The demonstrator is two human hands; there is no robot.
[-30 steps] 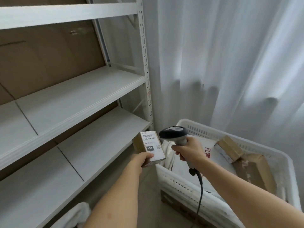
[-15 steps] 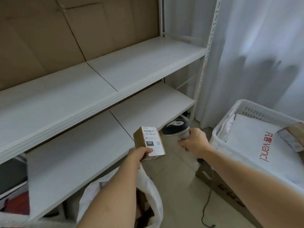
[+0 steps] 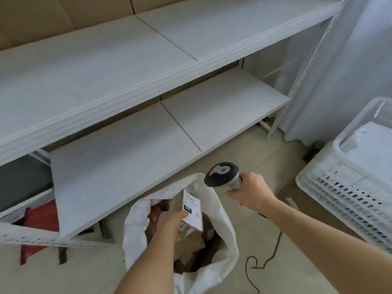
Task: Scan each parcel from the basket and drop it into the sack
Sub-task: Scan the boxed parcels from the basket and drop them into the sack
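My left hand (image 3: 169, 224) grips a small brown cardboard parcel (image 3: 191, 210) with a white label, held just above the open mouth of the white sack (image 3: 220, 234) on the floor. Several brown parcels lie inside the sack. My right hand (image 3: 250, 192) holds the black and grey barcode scanner (image 3: 222, 174) by its handle, to the right of the sack, its cable (image 3: 265, 262) trailing on the floor. The white plastic basket (image 3: 331, 187) stands at the right edge, with a white bag (image 3: 369, 149) inside.
White metal shelving (image 3: 148, 66) runs along the wall behind the sack, its lower shelf (image 3: 148, 149) close above the sack's mouth. A red object (image 3: 40, 221) sits under the shelf at left. A white curtain (image 3: 350, 60) hangs at the right.
The view has swung down and left from the basket to the sack. My left hand has lowered the parcel over the sack's mouth. The scanner has drawn away to the right.
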